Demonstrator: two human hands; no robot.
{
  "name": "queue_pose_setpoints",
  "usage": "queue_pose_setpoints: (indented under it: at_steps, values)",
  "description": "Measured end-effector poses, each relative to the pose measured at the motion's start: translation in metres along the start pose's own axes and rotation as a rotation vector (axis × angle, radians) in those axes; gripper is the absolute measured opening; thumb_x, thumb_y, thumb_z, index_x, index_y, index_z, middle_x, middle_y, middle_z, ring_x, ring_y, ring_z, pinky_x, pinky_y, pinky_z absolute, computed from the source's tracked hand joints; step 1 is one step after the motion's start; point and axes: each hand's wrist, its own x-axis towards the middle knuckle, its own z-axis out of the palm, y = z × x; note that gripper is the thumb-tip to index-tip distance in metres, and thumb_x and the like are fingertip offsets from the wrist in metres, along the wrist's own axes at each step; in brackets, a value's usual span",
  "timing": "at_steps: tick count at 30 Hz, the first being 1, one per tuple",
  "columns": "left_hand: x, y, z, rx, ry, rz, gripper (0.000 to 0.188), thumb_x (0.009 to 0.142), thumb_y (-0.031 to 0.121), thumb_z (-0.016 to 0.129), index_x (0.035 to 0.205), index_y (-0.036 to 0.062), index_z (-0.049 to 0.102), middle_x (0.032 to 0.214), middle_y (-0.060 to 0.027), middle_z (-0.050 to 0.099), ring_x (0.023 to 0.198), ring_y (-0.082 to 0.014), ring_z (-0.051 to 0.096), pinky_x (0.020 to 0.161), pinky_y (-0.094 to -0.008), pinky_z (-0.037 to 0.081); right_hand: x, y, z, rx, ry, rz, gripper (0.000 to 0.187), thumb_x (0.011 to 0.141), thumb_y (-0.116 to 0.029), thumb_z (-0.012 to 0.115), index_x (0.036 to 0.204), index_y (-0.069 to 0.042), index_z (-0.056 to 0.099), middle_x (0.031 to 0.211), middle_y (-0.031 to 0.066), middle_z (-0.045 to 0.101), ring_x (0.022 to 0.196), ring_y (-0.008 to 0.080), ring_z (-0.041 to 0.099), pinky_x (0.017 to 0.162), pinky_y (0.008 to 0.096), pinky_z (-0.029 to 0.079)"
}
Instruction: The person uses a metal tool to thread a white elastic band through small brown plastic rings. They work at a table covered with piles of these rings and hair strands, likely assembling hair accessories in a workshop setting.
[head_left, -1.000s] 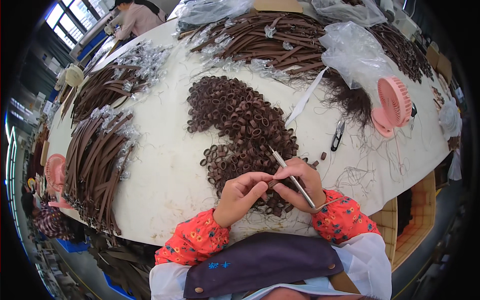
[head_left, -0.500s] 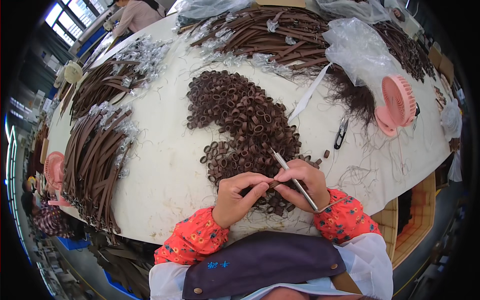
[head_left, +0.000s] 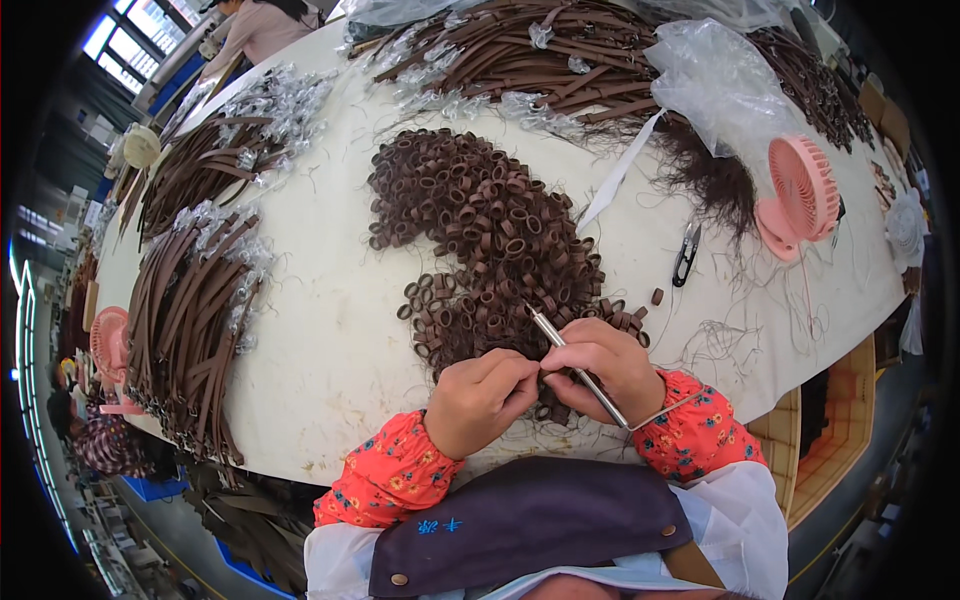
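Head cam view: the writing I can spot is a pair of blue characters (head_left: 440, 527) stitched on my dark purple apron (head_left: 540, 505), left of the middle. As for containers, there's a slatted, yellowish bin (head_left: 846, 435) off the near right edge of the table (head_left: 320, 370), with something dark in it. A crumpled clear plastic bag (head_left: 715, 95) lies at the far right, by a pink fan (head_left: 803, 190). The brown straps (head_left: 190, 320) on the left have clear plastic wrap (head_left: 255, 250) round their right-hand ends.

My right hand (head_left: 605, 370) is gripping a slim metal tool (head_left: 578, 368), its tip angled far and left at the heap of brown loops (head_left: 480, 215) mid-table. My left hand (head_left: 483, 395) is closed, fingers curled in, fingertips right next to the right hand's at the near end of the heap. There's a dark bit between them, but can't tell what. A few loops sit off to the right, with black-handled snips (head_left: 687, 255) farther over.
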Motion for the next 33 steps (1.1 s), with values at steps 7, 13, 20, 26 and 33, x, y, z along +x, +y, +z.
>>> queue_pose_setpoints:
  at_steps: [7, 13, 20, 26, 33]
  values:
    - [-0.004, -0.002, 0.008, -0.168, 0.064, -0.130, 0.015, 0.072, -0.006, 0.069, 0.081, 0.0025, 0.061, 0.077, -0.0072, 0.064, 0.058, -0.0164, 0.064, 0.052, -0.0271, 0.051, 0.002, -0.003, 0.002, 0.043, 0.002, 0.044, 0.035, 0.069, 0.002, 0.073, 0.101, -0.008, 0.062, 0.088, 0.0104, 0.062, 0.080, 0.0300, 0.062, 0.071, 0.0372, 0.052]
    - [-0.009, -0.002, 0.010, -0.377, 0.044, -0.366, 0.010, 0.076, -0.005, 0.068, 0.083, 0.0006, 0.063, 0.082, -0.0053, 0.068, 0.060, -0.0070, 0.063, 0.052, -0.0222, 0.049, 0.002, -0.002, 0.003, 0.006, 0.035, 0.043, 0.033, 0.068, -0.001, 0.075, 0.097, -0.011, 0.061, 0.083, 0.0081, 0.062, 0.077, 0.0283, 0.062, 0.070, 0.0369, 0.051]
    - [-0.007, 0.002, 0.010, -0.908, -0.017, -0.645, 0.005, 0.090, -0.005, 0.055, 0.094, -0.0030, 0.058, 0.095, -0.0115, 0.068, 0.069, -0.0137, 0.068, 0.059, -0.0256, 0.057, 0.003, -0.001, 0.003, -0.055, 0.073, -0.003, 0.032, 0.068, -0.003, 0.075, 0.096, -0.011, 0.061, 0.080, 0.0071, 0.060, 0.074, 0.0276, 0.061, 0.069, 0.0366, 0.049]
    - [-0.012, -0.005, 0.014, -1.122, -0.025, -0.684, 0.007, 0.096, -0.002, 0.053, 0.102, -0.0051, 0.054, 0.098, -0.0147, 0.066, 0.082, -0.0184, 0.070, 0.072, -0.0287, 0.060, 0.003, 0.001, 0.005, -0.067, 0.084, -0.009, 0.031, 0.069, -0.004, 0.076, 0.096, -0.010, 0.060, 0.081, 0.0072, 0.061, 0.077, 0.0286, 0.061, 0.071, 0.0377, 0.049]
    - [-0.013, -0.009, 0.011, -1.105, -0.057, -0.686, 0.014, 0.094, -0.002, 0.056, 0.108, -0.0056, 0.056, 0.105, -0.0147, 0.066, 0.091, -0.0191, 0.068, 0.084, -0.0305, 0.057, 0.003, 0.002, 0.007, -0.043, 0.118, 0.033, 0.030, 0.071, -0.003, 0.075, 0.096, -0.010, 0.060, 0.082, 0.0084, 0.061, 0.078, 0.0294, 0.061, 0.071, 0.0382, 0.049]
